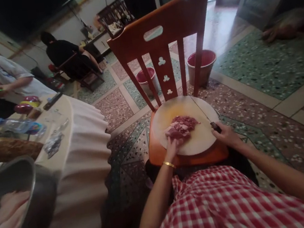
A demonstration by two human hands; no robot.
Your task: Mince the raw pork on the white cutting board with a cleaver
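Note:
A round white cutting board (202,142) rests on the seat of a wooden chair (153,153) in front of me. Dark red raw meat (183,122), some of it in cut pieces, lies heaped left of the board's middle. The fingers of my left hand (173,147) are curled on the near edge of the meat, holding it against the board. My right hand (227,136) is closed round the dark handle of a knife (215,127) at the board's right edge. Its thin blade points away over the board, apart from the meat.
Two buckets (202,64) with red insides stand behind the chair. To the left is a cloth-covered table (72,141) with a large metal basin (32,173) of pale raw meat and a plastic bottle (22,125). One person (17,75) stands beyond it; another (62,49) sits farther back.

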